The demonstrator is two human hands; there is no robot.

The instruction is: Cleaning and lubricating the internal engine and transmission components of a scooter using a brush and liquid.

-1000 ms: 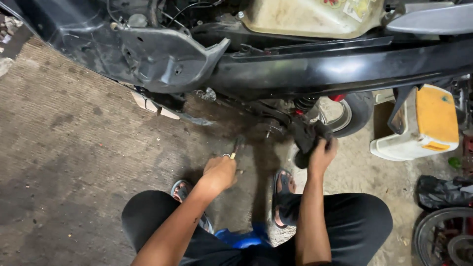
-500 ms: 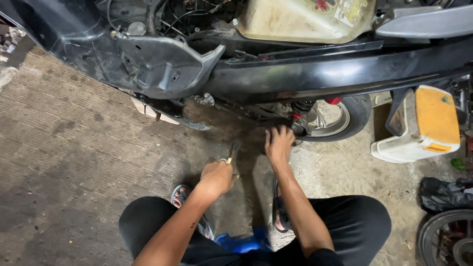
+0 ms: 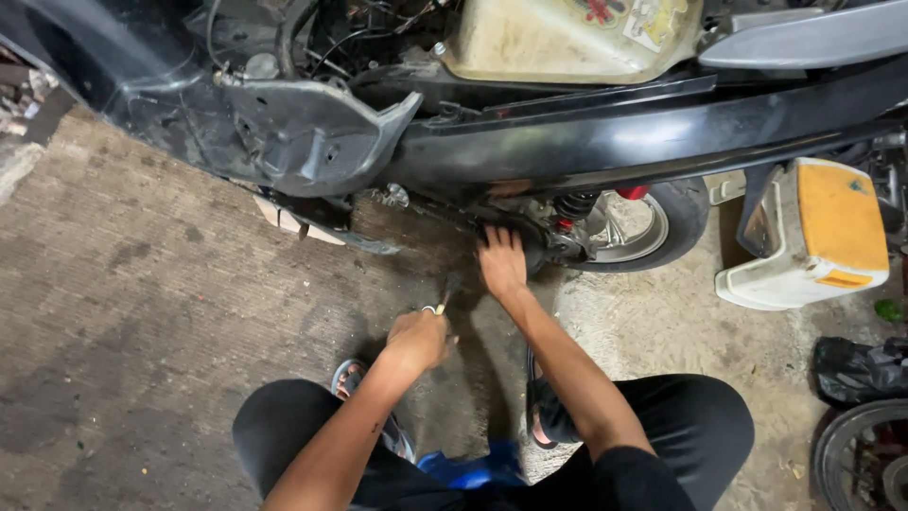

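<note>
One head-worn camera looks steeply down from above the scooter, close in, facing its underside and rear wheel.

The floor is rough grey concrete, scored in fine parallel lines and blotched with dark oily stains, paler and grittier off to the right. On it stands a stripped black scooter with its rear wheel down on the concrete, and just beside that wheel sits a white plastic container with an orange side. A crumpled black bag lies near the right edge next to part of another wheel, and the crouching person's sandalled feet rest flat on the stained patch in the middle.
</note>
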